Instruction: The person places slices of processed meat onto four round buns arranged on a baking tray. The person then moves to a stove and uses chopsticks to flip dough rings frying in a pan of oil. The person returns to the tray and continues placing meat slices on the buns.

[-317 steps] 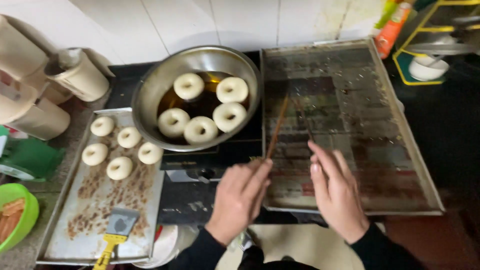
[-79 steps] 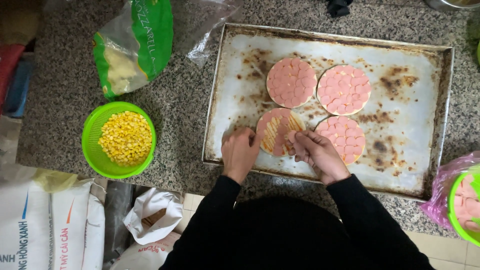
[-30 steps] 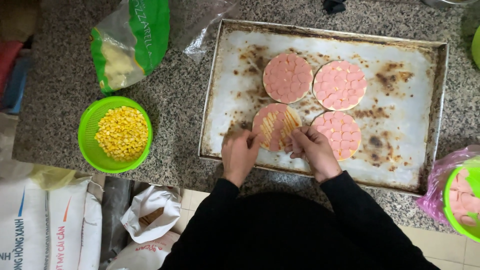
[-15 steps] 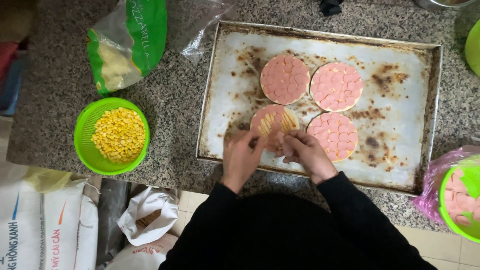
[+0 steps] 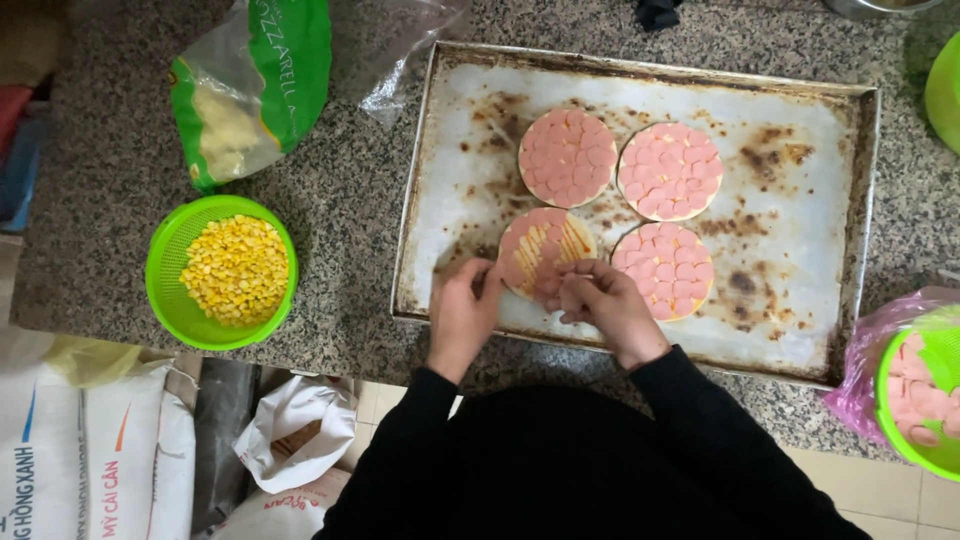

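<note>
My left hand [image 5: 462, 312] rests with curled fingers on the tray [image 5: 450, 150] beside the near-left round [image 5: 545, 250]. My right hand [image 5: 600, 300] pinches together over its edge, hiding what it holds. A green-and-clear bag [image 5: 250, 85] lies far left on the surface [image 5: 340, 200], a green basket of corn [image 5: 222, 272] nearer.

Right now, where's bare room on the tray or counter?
Tray is bare along its right side and far-left strip. Counter is bare between corn bowl and tray. Crowded: the four rounds mid-tray, where left hand and right hand work the near-left round.
</note>
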